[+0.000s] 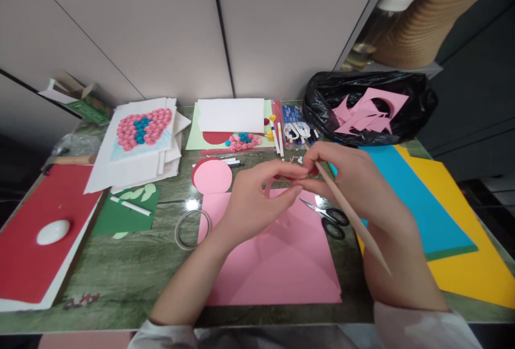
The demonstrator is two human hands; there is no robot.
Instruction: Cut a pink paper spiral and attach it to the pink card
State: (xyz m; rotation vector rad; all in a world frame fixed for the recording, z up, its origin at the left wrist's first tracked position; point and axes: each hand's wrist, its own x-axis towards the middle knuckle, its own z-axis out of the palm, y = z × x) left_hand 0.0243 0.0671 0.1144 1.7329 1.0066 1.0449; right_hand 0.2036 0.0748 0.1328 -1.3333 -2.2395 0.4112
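Observation:
Above the pink paper sheets (277, 279), my two hands meet fingertip to fingertip. My left hand (253, 198) is closed in a pinch on a narrow pink paper strip (268, 187), which is partly hidden by the fingers and hangs in a blurred curl below. In my right hand (362, 177) is a slim, tapered wooden stick (351, 210), slanting across the hand; its fingertips also touch the strip's end. Black-handled scissors (333, 222) lie partly open beneath my right hand. Left of the sheets are a roll of tape (177, 234) and pink paper circles (213, 176).
At the back left, a picture of pink and blue paper rolls (141, 130) lies on white sheets. A black plastic bag (322, 99) holds pink scraps. Blue (406, 198) and yellow paper (475, 252) lie right, red paper (28, 252) left. Markers (277, 139) lie near the back.

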